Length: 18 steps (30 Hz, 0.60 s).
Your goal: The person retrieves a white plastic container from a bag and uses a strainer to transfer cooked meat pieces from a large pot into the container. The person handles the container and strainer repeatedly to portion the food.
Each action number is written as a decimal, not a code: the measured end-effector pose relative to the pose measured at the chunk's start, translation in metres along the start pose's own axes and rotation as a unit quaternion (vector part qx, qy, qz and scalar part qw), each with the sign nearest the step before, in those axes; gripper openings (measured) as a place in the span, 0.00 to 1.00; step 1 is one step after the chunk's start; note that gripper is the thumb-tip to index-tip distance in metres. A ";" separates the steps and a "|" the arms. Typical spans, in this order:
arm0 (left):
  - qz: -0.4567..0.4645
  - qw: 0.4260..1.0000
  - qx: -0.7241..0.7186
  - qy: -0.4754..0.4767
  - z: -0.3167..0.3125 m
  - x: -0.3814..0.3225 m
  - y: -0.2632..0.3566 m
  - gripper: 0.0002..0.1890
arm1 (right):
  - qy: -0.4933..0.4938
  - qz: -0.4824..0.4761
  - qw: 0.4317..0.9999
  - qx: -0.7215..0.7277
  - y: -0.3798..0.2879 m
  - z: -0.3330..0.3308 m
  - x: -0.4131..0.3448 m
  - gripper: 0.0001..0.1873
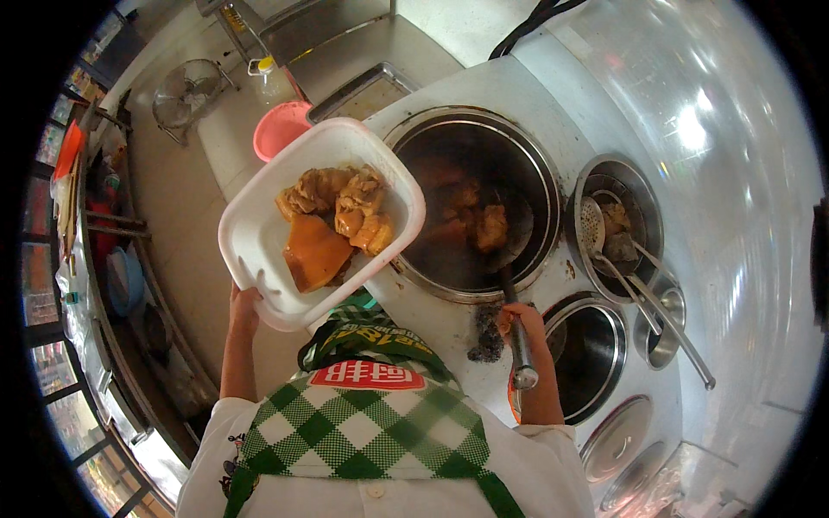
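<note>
My left hand (245, 307) grips the near left rim of a white plastic basin (252, 226), which is held tilted beside the pot. Inside the basin lie several chunks of brown braised meat (363, 207) and a flat, glossy piece with skin (314, 252). My right hand (526, 324) is closed around the metal handle of a ladle or strainer (522, 359). Its round head reaches into a large, deep pot (554, 226) set in the counter. A browned piece of meat (492, 228) rests on or against that head, above dark liquid. Steam blurs other pieces in the pot.
Right of the pot stands a steel bowl (654, 194) holding a perforated skimmer (590, 226) and food pieces. A second pot (618, 369) and metal lids (618, 430) are nearer me. Beyond the basin are a pink bowl (275, 129), a metal tray (395, 74) and a floor fan (188, 94).
</note>
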<state>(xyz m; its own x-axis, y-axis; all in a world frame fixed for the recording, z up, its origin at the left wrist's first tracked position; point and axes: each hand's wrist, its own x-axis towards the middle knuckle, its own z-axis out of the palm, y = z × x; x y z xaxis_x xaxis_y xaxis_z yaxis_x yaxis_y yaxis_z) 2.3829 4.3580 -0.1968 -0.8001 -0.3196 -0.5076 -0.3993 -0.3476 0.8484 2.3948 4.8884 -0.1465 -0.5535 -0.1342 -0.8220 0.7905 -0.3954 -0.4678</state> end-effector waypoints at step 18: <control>-0.021 0.999 -0.032 -0.016 0.018 -0.009 0.015 0.41 | -0.098 -0.005 0.897 0.430 0.021 -0.006 -0.010 0.07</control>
<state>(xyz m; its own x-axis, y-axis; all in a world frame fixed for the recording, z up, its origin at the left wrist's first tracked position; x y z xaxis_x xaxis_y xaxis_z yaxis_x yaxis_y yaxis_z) 2.3760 4.3721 -0.1771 -0.7984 -0.2751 -0.5356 -0.4034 -0.4161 0.8150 2.4186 4.8873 -0.1504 -0.6612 -0.2503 -0.7072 0.3363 -0.9416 0.0187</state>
